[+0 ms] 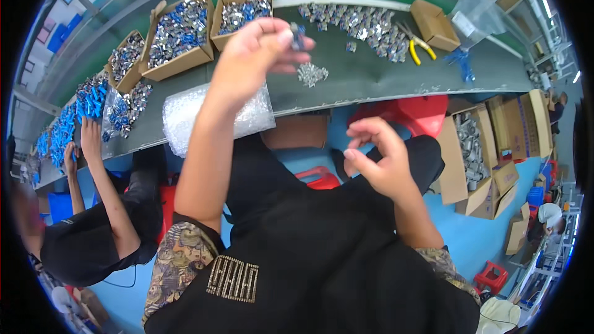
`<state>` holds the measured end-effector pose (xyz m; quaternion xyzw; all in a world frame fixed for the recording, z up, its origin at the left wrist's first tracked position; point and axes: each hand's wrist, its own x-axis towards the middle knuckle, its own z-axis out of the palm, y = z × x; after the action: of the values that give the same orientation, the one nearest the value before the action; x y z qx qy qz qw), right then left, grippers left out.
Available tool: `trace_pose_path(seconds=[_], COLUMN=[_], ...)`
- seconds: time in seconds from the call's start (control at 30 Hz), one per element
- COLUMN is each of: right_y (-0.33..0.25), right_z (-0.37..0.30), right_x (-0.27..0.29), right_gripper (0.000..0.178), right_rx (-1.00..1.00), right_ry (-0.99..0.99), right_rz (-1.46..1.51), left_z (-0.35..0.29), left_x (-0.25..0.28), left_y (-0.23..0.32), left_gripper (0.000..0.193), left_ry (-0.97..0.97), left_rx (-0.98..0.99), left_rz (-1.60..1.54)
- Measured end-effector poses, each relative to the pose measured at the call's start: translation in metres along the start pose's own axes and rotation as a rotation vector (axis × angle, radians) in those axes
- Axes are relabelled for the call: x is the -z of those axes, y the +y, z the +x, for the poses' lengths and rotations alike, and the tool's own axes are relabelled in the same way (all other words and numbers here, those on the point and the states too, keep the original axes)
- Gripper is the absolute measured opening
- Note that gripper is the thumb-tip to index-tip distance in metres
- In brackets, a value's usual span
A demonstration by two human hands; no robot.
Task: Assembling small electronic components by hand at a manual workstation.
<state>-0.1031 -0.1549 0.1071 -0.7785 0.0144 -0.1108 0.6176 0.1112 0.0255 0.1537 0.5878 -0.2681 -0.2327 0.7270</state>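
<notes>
My left hand is raised over the bench, its thumb and fingers closed on a small silver-and-blue metal part, which is slightly blurred. Beneath and beyond that hand, a little heap of tiny silver pieces lies on the dark bench top. Over my lap, in front of the bench edge, hovers my right hand. Its fingers are loosely bent and apart, and nothing shows between them. A roll of bubble wrap lies at the bench edge, partly behind my left forearm.
Cardboard boxes of metal parts stand at the back left. Loose parts, yellow-handled pliers and an open carton lie at the back right. A co-worker's hand is by blue parts at left. A box of grey parts stands right.
</notes>
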Motion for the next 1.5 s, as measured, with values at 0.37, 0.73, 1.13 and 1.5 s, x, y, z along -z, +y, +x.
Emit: trace_pose_path(seconds=[0.37, 0.73, 1.13, 1.5], right_y=[0.034, 0.130, 0.117, 0.044], right_z=[-0.019, 0.127, 0.185, 0.176], right_x=[-0.036, 0.056, 0.043, 0.017], right_gripper=[0.022, 0.028, 0.032, 0.024], right_rx=[0.013, 0.240, 0.282, 0.291], right_ry=[-0.060, 0.517, 0.513, 0.007], right_rz=[-0.204, -0.748, -0.859, 0.095], left_z=[0.128, -0.045, -0.070, -0.030], left_x=[0.072, -0.078, -0.116, -0.083], left_y=[-0.025, 0.071, 0.082, 0.051], left_gripper=[0.030, 0.020, 0.010, 0.017], left_ry=[0.274, -0.241, -0.724, -0.384], left_rx=[-0.012, -0.639, -0.881, -0.875], left_rz=[1.191, 0.553, 0.461, 0.522])
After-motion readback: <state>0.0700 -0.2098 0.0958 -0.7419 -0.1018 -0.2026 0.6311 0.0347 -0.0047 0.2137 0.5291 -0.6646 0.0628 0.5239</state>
